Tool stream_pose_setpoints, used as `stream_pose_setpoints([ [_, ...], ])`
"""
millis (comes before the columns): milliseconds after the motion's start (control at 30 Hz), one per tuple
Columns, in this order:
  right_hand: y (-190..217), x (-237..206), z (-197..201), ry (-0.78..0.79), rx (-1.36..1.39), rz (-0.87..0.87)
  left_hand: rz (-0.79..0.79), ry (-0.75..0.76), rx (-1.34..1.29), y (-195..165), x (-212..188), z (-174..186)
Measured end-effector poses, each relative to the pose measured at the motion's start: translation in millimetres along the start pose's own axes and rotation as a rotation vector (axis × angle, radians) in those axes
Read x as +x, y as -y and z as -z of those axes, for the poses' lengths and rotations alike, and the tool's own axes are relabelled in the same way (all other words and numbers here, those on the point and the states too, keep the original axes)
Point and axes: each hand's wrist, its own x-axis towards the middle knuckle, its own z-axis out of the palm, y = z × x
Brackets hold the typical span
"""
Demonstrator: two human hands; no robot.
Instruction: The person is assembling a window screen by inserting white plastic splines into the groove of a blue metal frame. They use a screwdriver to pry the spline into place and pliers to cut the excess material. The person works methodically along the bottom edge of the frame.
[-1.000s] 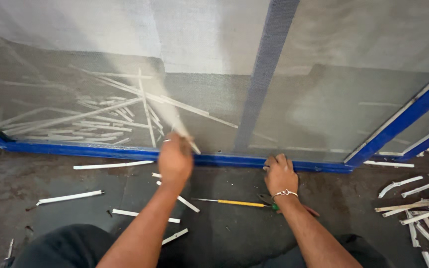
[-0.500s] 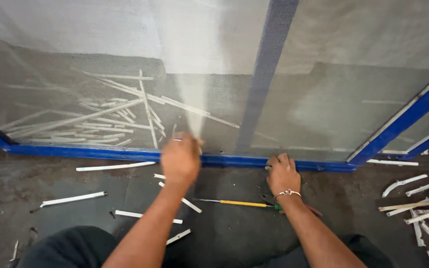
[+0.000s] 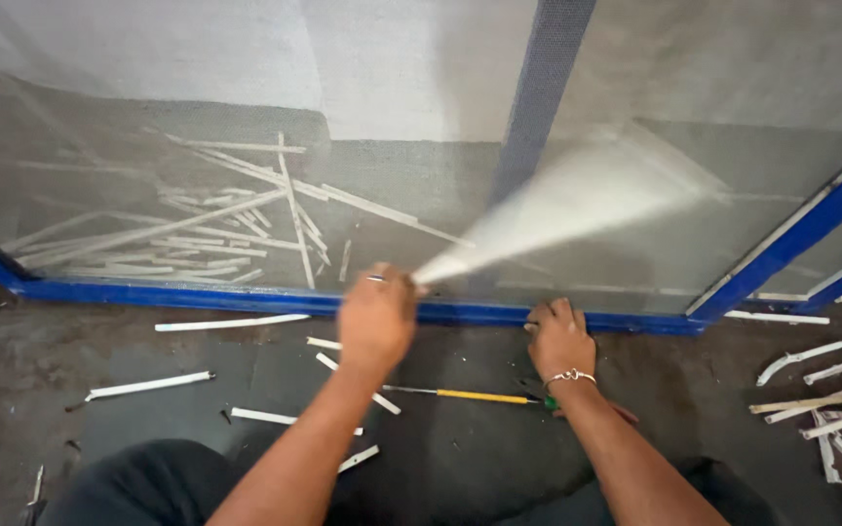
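Observation:
My left hand (image 3: 377, 317) is closed on the end of a long white strip (image 3: 577, 200), which is motion-blurred and slants up to the right across the grey mesh screen (image 3: 148, 107). Next to it, my right hand (image 3: 557, 336), a bracelet on its wrist, rests fingers-down on the bottom rail of the blue frame (image 3: 197, 295) that holds the mesh. Both hands are at the rail's middle, close to the frame's upright blue bar (image 3: 538, 117).
A yellow-handled tool (image 3: 470, 395) lies on the dark floor under my right wrist. Short white strips (image 3: 148, 386) are scattered on the floor at left. A pile of strips (image 3: 830, 419) lies at right. More strips show behind the mesh (image 3: 246, 214).
The strip in my left hand has swung from pointing up and left, through upright, over to the right. My left hand has shifted slightly right. My right hand has stayed on the rail.

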Motion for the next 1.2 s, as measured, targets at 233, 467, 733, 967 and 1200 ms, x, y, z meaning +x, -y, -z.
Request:
stream_pose_setpoints([
  [233,2,-2,5,0.045,-0.024,0.025,0.223,0.065,0.173,34,2,-1],
  [467,4,-1,6,0.049,-0.042,0.017,1.201,-0.116,-0.311,111,-7,-18],
  [733,4,1,3,0.034,-0.032,0.003,-0.053,0.09,-0.063,-11,0,1],
  [967,2,2,4,0.08,-0.072,0.02,0.704,-0.245,-0.247,62,-10,-3],
  [1200,0,7,1,0.09,-0.056,-0.009,0.62,-0.233,-0.287,41,-1,8],
])
